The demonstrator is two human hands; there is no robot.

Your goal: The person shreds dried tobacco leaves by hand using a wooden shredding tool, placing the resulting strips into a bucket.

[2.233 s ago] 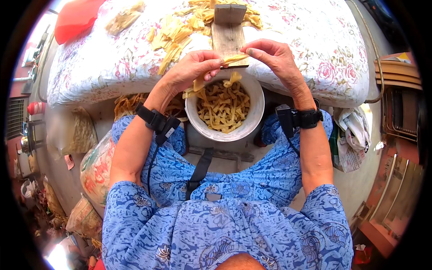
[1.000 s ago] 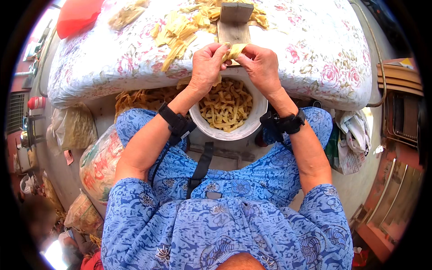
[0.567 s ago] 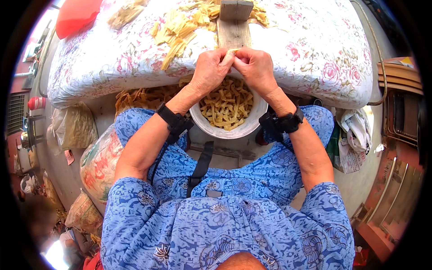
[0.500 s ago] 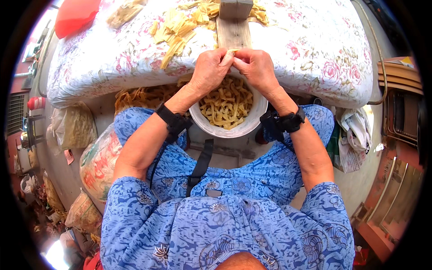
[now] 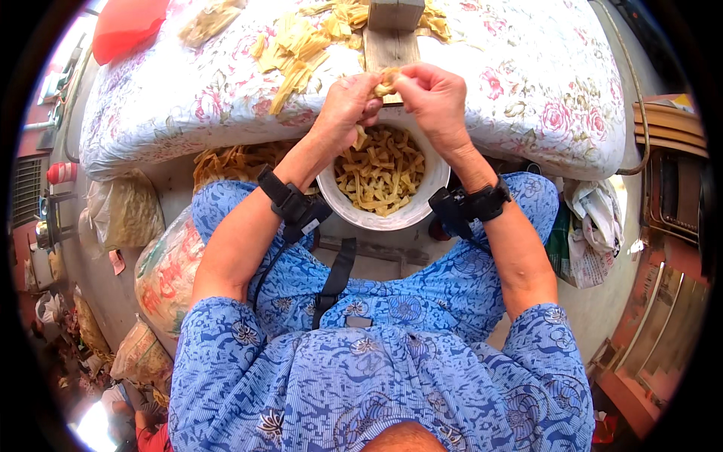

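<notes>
Between my hands a pale yellow strip that looks like dried corn husk (image 5: 387, 81) is bent into a small loop or fold. My left hand (image 5: 348, 102) is closed with fingertips pinching one side of it, and an end of pale husk shows below the palm. My right hand (image 5: 437, 96) pinches the other side between thumb and forefinger. Just beneath both hands stands a white bucket (image 5: 384, 221) holding many short, folded yellow-brown husk pieces (image 5: 380, 177). Beyond my fingers a wooden board (image 5: 392, 50) with an upright block (image 5: 395, 13) lies on the table.
A flowered cloth (image 5: 527, 90) covers the table. Loose husk strips (image 5: 297, 56) lie left of the board, near a red bag (image 5: 129, 30). More husks (image 5: 237, 166) sit under the table edge. Filled plastic bags (image 5: 128, 211) stand left, and a white bag (image 5: 595, 218) stands right.
My hands have drawn slightly apart, the right one rising and turning. More of the husk strip now shows between them, bent over, where before only a small end was visible.
</notes>
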